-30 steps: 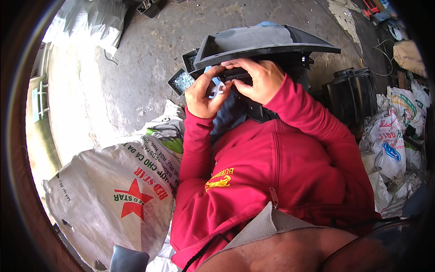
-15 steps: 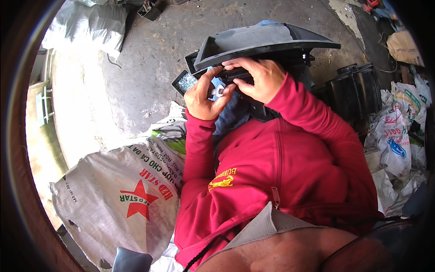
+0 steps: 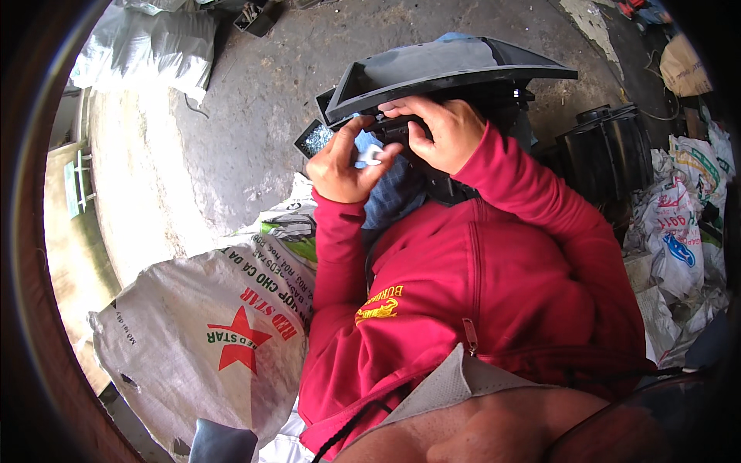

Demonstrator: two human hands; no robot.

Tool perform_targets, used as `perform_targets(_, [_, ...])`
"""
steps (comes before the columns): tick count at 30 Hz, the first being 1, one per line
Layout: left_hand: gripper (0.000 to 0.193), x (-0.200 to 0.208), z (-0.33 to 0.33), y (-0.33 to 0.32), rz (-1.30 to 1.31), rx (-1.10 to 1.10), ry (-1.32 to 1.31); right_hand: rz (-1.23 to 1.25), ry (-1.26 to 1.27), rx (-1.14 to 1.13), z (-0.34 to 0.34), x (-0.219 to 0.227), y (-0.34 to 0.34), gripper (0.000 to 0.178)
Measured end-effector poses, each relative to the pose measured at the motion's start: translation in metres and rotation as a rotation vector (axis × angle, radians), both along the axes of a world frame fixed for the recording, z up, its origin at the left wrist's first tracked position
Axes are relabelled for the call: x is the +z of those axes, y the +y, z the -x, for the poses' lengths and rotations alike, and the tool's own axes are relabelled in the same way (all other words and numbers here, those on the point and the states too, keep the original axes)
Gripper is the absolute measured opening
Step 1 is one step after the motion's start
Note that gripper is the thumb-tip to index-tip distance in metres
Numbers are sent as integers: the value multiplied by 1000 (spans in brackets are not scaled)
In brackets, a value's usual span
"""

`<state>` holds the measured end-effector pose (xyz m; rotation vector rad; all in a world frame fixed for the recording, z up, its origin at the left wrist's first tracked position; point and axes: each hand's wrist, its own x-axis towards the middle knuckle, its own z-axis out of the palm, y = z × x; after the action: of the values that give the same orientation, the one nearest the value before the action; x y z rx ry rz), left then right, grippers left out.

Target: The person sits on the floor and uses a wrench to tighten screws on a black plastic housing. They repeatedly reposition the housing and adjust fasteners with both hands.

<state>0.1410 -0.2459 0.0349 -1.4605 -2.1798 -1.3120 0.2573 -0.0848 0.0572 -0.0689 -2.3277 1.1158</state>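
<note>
Both hands are up against the underside of a big dark grey plastic housing (image 3: 455, 69), which sits just above and beyond them. The right hand (image 3: 444, 135) has its fingers curled closed around a black part at the housing's lower edge. The left hand (image 3: 343, 166), just beside it, pinches a small white piece (image 3: 370, 157) between thumb and fingers, right under that same edge. Below the left hand's sleeve lies a white woven sack (image 3: 208, 339) with a red star on the concrete floor (image 3: 255, 116).

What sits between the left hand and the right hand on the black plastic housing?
Head view: a small white piece at the left hand fingertips, beside the right hand gripping the black housing.
</note>
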Motion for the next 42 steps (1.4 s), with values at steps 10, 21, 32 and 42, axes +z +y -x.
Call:
perform_targets(10, [53,12,-1,-5,57,44,-69,12,-22,25,3,-2,0,45])
perform_targets(21, [46,16,3,-1,109,27,41,39,-129,-6,1,0,-3,47])
perform_targets(32, [47,27,0,-3,142,51,-53,10,5,-49,7,-9,-5,45])
perform_targets(42, [22,28,-29,-30,-64,-64,-691,1380,-304,274,-55,27,30,31])
